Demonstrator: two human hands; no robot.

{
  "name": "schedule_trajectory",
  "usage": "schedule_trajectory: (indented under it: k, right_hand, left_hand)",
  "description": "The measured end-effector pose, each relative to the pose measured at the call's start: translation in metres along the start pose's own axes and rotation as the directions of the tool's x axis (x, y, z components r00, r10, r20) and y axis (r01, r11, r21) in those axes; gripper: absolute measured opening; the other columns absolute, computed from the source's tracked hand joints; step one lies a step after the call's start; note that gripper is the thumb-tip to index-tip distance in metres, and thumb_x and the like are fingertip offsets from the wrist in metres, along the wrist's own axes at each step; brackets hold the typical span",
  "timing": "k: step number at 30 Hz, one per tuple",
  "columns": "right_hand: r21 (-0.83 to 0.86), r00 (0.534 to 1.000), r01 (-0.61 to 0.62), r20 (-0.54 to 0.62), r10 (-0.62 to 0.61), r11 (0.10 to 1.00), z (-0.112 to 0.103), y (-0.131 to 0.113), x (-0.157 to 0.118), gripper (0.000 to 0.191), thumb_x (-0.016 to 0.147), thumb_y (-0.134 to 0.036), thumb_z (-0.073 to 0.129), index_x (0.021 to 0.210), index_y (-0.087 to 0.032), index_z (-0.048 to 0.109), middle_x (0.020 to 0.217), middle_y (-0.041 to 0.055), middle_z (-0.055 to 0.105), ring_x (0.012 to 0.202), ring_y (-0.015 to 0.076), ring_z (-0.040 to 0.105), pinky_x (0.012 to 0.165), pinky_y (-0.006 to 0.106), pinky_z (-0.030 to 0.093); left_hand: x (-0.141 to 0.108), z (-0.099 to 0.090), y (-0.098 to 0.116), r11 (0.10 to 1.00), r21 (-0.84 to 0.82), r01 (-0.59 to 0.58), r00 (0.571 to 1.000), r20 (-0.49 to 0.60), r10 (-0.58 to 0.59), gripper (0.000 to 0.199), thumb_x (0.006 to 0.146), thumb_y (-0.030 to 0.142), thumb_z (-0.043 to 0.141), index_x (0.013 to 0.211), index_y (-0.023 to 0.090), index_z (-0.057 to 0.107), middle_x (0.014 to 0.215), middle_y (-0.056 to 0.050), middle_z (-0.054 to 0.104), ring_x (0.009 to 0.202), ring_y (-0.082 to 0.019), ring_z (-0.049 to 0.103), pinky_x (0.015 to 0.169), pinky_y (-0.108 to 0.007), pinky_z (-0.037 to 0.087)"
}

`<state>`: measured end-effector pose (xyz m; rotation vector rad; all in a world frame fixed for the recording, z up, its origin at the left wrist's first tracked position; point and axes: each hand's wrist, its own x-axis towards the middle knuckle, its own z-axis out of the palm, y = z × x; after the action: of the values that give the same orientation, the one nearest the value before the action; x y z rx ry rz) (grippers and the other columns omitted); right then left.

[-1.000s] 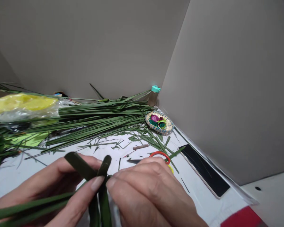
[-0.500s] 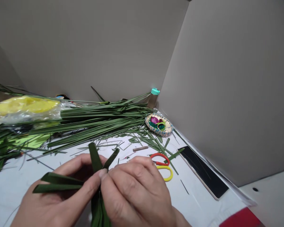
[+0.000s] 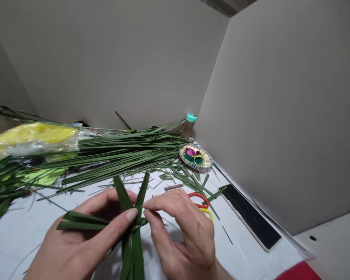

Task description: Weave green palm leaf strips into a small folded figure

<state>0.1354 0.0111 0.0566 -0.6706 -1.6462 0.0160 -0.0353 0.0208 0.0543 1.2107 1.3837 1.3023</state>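
Several folded green leaf strips (image 3: 131, 249) cross at a small knot-like centre low in the view. My left hand (image 3: 90, 233) pinches them from the left, its thumb pressed on the crossing. Two strip ends stick up above the thumb, and two more point left across that hand. My right hand (image 3: 182, 229) is at the right side of the crossing, thumb and forefinger nearly together beside the upright strip; whether anything thin is between them is too small to tell.
Behind lie a long leaf pile (image 3: 128, 149), leaf scraps, a woven dish (image 3: 208, 163) and a bottle (image 3: 189, 126). Scissors (image 3: 207, 202) and a phone (image 3: 247, 217) lie right. A yellow item in plastic (image 3: 35, 138) is at the left.
My right hand has drawn back rightward from the crossing, uncovering it. The right upright strip now stands straighter and longer. The view has shifted slightly.
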Motion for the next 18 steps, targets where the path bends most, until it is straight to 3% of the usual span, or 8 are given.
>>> schedule_trajectory:
  k: [4,11,15,18]
  right_hand:
    - [0.071,0.992,-0.12,-0.017,0.122,0.99,0.001,-0.003,0.002,0.018,0.088,0.001,0.065,0.093,-0.017,0.067,0.082,0.0036,0.075,0.073,0.0155,0.07,0.069,0.031,0.058]
    - [0.116,0.986,-0.152,-0.054,0.159,0.982,0.001,-0.006,0.002,0.021,0.083,0.0,0.069,0.087,-0.02,0.066,0.084,-0.0023,0.079,0.074,0.0123,0.076,0.075,0.027,0.059]
    - [0.22,0.959,-0.27,-0.023,0.282,0.937,-0.002,-0.005,0.007,0.019,0.079,-0.002,0.071,0.082,-0.021,0.069,0.081,-0.0012,0.08,0.074,0.0142,0.077,0.071,0.026,0.06]
    - [0.361,0.891,-0.445,0.085,0.447,0.819,-0.008,-0.005,0.015,0.014,0.077,-0.008,0.076,0.077,-0.021,0.072,0.081,0.0006,0.08,0.077,0.0163,0.077,0.069,0.024,0.06]
  left_hand:
    - [0.006,-0.001,0.003,0.997,-0.065,0.041,0.999,0.02,-0.04,0.033,0.061,0.055,0.087,0.085,0.032,0.083,0.069,-0.001,0.078,0.083,-0.034,0.076,0.066,-0.038,0.065]
    - [0.005,-0.007,-0.014,0.973,-0.187,0.135,0.986,0.121,-0.113,0.039,0.062,0.039,0.096,0.097,0.04,0.079,0.088,0.01,0.078,0.083,-0.019,0.068,0.069,-0.019,0.057]
    - [0.0,-0.001,0.007,0.943,-0.276,0.186,0.979,0.129,-0.155,0.035,0.059,0.041,0.095,0.09,0.035,0.081,0.078,0.005,0.078,0.081,-0.025,0.071,0.071,-0.031,0.062]
    - [0.002,0.006,0.028,0.962,-0.236,0.14,0.988,0.099,-0.119,0.04,0.057,0.048,0.089,0.093,0.031,0.083,0.071,-0.001,0.077,0.084,-0.035,0.075,0.071,-0.044,0.064]
